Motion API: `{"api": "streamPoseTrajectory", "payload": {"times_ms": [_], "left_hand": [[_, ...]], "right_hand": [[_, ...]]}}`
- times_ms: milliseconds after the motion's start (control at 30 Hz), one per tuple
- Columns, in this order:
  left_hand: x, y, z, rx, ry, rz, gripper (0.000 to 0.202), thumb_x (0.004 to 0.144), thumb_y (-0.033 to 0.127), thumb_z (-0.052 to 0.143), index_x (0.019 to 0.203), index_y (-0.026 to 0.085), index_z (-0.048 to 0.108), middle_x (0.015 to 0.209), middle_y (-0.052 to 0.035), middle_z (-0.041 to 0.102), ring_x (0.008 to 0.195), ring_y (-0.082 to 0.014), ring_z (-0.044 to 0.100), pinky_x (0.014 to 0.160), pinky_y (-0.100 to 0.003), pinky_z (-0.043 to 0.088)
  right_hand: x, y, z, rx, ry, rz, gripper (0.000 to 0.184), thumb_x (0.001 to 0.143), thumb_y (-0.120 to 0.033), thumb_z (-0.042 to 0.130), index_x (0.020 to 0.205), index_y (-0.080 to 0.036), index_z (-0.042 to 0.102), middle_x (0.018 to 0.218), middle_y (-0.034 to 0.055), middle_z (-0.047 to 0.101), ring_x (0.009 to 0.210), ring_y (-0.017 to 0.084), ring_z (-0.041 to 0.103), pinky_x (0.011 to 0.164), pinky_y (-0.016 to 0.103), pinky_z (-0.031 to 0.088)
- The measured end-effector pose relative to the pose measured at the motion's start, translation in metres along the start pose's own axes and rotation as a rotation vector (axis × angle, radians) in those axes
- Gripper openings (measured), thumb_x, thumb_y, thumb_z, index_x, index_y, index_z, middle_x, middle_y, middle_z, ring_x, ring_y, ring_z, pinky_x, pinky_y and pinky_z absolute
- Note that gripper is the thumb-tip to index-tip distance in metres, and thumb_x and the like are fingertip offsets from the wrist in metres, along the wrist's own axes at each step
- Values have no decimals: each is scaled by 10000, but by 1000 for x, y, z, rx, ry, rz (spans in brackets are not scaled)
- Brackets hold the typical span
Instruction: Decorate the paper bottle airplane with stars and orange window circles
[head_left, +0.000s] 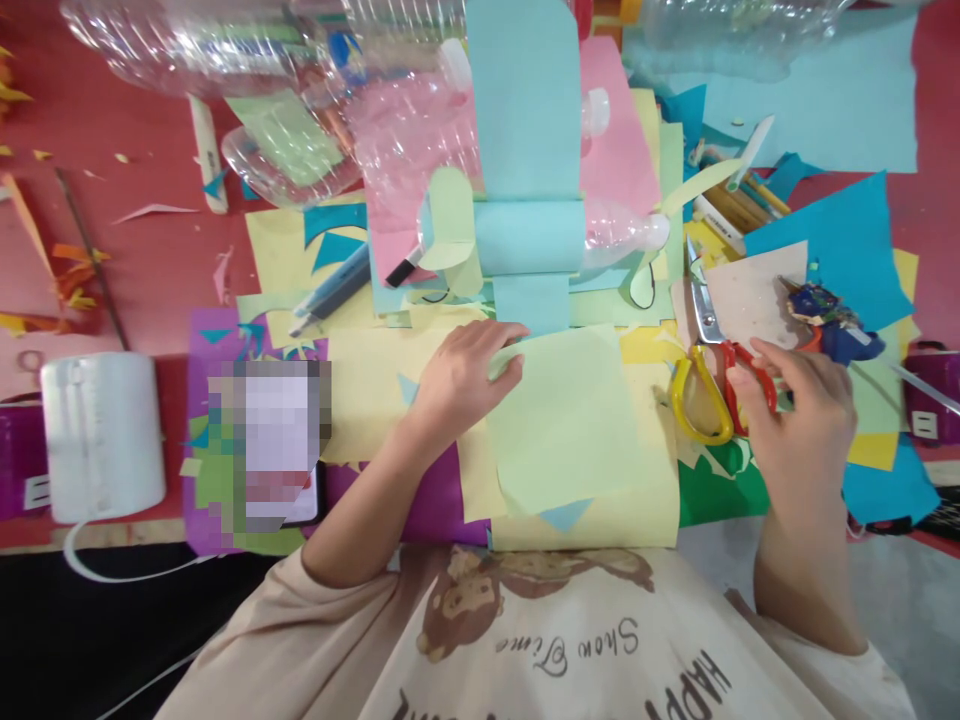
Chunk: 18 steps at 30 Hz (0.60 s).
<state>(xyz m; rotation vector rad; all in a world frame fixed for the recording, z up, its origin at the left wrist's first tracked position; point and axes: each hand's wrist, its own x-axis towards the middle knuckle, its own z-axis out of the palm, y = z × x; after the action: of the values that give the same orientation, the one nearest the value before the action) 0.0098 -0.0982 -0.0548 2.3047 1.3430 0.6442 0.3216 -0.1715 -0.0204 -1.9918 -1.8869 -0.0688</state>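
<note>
My left hand (474, 372) is at the upper left corner of a light green paper sheet (566, 420), with the thumb over the sheet and the fingers curled at its edge. That sheet lies over pale yellow paper (656, 480). On the right, my right hand (806, 410) has thumb and fingers on the red handle of a pair of scissors (701, 395). The scissors' blades are spread a little and point away from me; their other handle is yellow. Beyond my left hand, clear plastic bottles bound with light blue paper (529, 237) lie on their sides.
A phone (304, 500) and a white cylindrical device (103, 435) lie at the left. A marker (334, 285) lies beyond the phone. More clear bottles (195, 45) line the far side. Coloured paper scraps, a blue sheet (832, 245) and pencils (754, 200) clutter the right.
</note>
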Motion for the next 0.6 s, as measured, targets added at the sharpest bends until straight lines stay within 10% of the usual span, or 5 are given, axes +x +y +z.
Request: {"api": "streamPoseTrajectory", "payload": {"times_ms": [267,600], "left_hand": [[0,-1,4,-66,12,45,194,932,195,458,1039,202,620,894,-26,698,852,-164,638,782,-300,489],[-7,17,-17,215,138,175,269,925,173,505,1184,217,563,1246,-105,630,1122,-238,606,928,-393,501]], "right_hand": [[35,-62,37,219,-347,-569,453,920,-144,492,1370,-177,471,1394,134,525,1323,280,462,1076,491,441],[42,-66,59,222,-371,-526,349,935,-209,496,1275,-169,563,1071,114,621,1011,252,595,920,461,509]]}}
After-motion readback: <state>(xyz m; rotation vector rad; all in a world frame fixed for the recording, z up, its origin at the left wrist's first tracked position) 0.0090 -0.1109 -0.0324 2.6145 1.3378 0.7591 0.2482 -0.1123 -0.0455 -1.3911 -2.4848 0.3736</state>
